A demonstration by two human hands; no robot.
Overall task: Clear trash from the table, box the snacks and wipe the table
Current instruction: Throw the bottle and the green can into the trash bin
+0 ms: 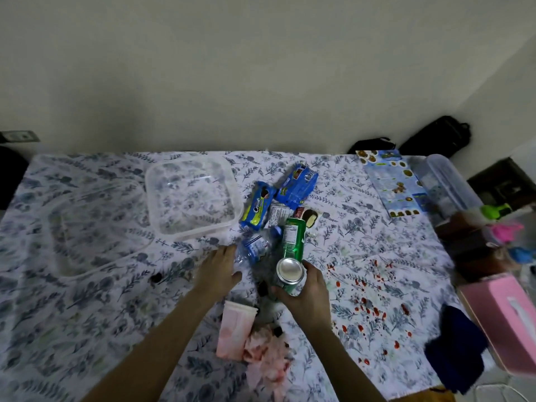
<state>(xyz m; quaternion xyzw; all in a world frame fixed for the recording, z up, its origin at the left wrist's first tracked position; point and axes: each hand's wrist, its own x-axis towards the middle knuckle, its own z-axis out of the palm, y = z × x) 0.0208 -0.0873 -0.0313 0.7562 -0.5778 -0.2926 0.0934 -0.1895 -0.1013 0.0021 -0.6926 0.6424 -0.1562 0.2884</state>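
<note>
My right hand (309, 291) grips a green soda can (291, 256) lying on its side, silver end toward me. My left hand (217, 269) rests flat beside a crushed clear water bottle (255, 248) with a blue label, fingertips touching it. Behind them lie a blue Oreo pack (257, 208), a blue snack pack (297, 184) and a chocolate wrapper (309, 217). A clear plastic box (193, 195) stands at the back left, its lid (98, 227) beside it. Near me a pink-stained cup (236, 326) lies tipped next to crumpled pink tissue (266, 358).
The floral tablecloth (87, 314) has red stains (368, 303) at the right. A blue leaflet (397, 184) and a clear container (443, 184) sit at the back right. A dark blue cloth (455, 352) and a pink box (504, 320) lie at the right edge.
</note>
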